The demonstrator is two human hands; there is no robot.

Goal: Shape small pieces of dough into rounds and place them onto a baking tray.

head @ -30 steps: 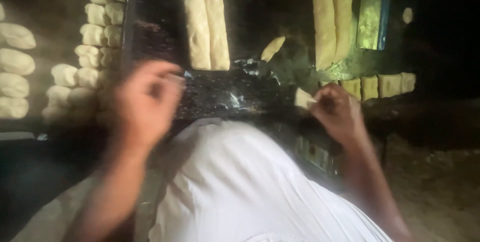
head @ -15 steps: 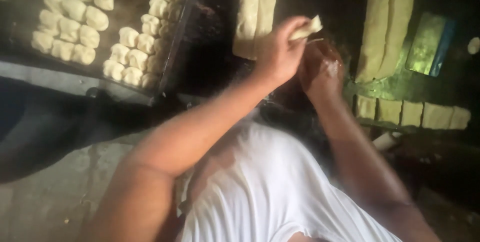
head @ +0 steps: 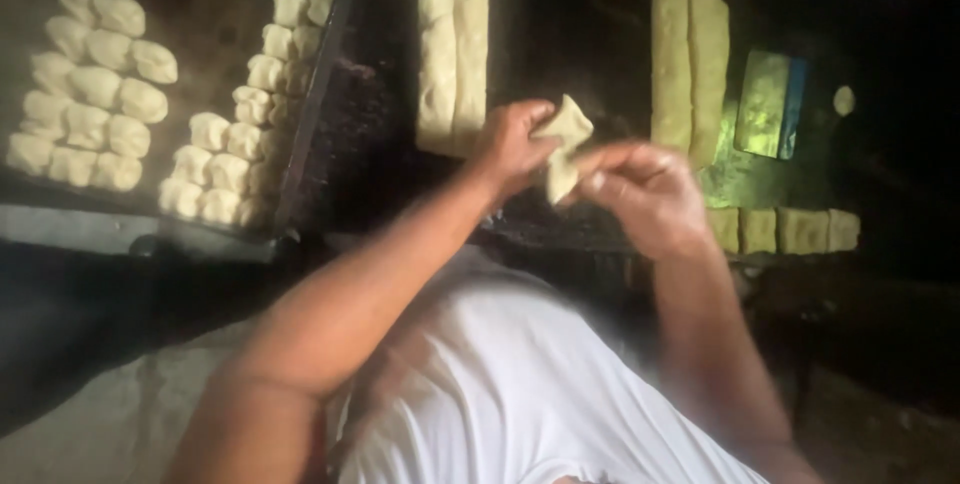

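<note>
A dough piece [head: 562, 144] is pinched between the fingers of the left hand [head: 512, 149] and the right hand [head: 645, 194] at centre frame, with dough logs [head: 455, 44] at 12 o'clock, cut squares [head: 785, 230] at 3 o'clock and a tray [head: 310, 134] of shaped pieces [head: 235, 144] at 9 o'clock.

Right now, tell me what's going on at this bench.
A person in a white shirt holds a small piece of dough up between the left hand and right hand, pinching it from both sides above a dark work surface. Long dough logs lie ahead, with a row of cut pieces to the right. Trays of shaped dough pieces sit to the left.
</note>
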